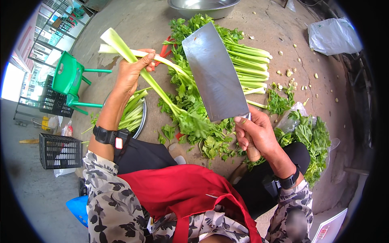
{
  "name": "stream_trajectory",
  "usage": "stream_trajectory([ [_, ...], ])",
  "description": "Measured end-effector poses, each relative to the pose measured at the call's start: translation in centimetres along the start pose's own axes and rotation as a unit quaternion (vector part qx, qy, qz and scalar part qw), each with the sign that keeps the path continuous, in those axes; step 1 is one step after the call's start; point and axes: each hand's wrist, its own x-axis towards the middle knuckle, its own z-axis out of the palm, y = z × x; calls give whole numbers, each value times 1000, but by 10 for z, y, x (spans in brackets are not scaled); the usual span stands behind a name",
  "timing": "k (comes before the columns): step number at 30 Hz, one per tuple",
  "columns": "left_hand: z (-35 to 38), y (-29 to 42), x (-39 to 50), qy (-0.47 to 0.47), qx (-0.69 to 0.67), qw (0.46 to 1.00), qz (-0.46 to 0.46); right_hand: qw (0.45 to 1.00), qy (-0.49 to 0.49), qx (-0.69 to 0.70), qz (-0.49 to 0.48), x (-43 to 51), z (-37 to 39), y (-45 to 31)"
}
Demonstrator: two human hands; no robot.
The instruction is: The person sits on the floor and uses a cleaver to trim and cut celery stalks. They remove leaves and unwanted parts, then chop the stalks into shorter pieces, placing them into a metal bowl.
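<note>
My left hand [132, 71] grips two pale green celery stalks [156, 89], butt ends up and to the left, leaves hanging down to the right. In my right hand [261, 132] is the wooden handle of a Chinese cleaver [215, 73], its broad steel blade raised over the greens. Behind the blade, a heap of whole celery [252, 66] lies on the concrete floor, cut ends to the right. Loose celery leaves [212, 145] are scattered before my feet. Under my left forearm, a metal basin [144, 118] holds stripped celery stalks [132, 114].
An empty-looking metal basin [203, 10] stands at the far edge. Celery leaves [313, 145] pile on plastic by my right knee. Cut celery butts [288, 73] dot the floor. A green plastic chair [65, 76] and black crates [60, 152] are leftward; a white bag [334, 36] lies far right.
</note>
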Motion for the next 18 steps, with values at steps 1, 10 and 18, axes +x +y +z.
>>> stream_trajectory([
  [1,2,-1,-2,15,18,1000,2,1000,1,2,0,0,1,1],
  [10,18,1,-4,65,164,984,15,1000,0,1,-6,2,9,1],
  [18,32,9,-11,36,157,986,51,999,-26,-12,44,7,10,3],
])
